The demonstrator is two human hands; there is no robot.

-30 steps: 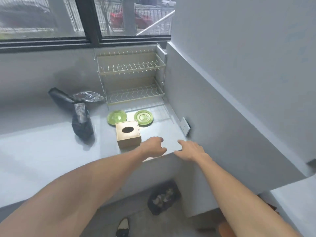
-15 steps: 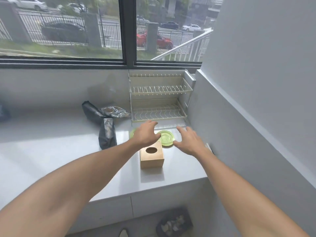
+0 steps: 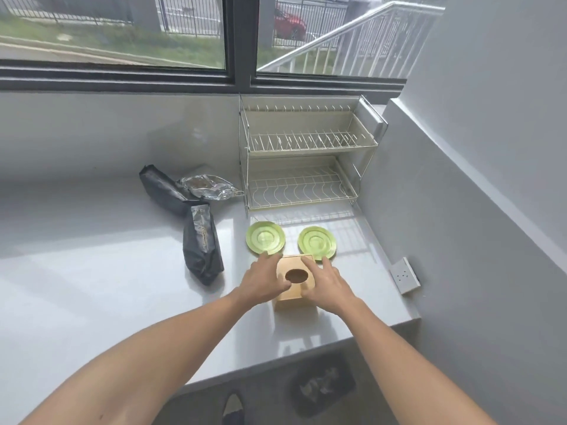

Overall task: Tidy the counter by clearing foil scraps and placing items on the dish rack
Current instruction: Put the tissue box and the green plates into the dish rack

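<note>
A: Where do my hands sit?
B: My left hand (image 3: 263, 283) and right hand (image 3: 325, 283) flank the wooden box (image 3: 295, 281), fingers spread, gripping nothing.
A: Edges?
B: Box near the tabletop (image 3: 92, 286) front edge; green plates (image 3: 265, 236) before the empty dish rack (image 3: 302, 161); foil scrap (image 3: 208, 187) left of it.

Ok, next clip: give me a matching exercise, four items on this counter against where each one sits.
Items:
1. wooden tissue box
2. dish rack
3. crumpled foil bag
4. wall socket

Places:
A. counter's right edge
B. under the window
C. between both hands
D. left of the rack, beside a black pouch

Pairs: 1-C, 2-B, 3-D, 4-A
</note>
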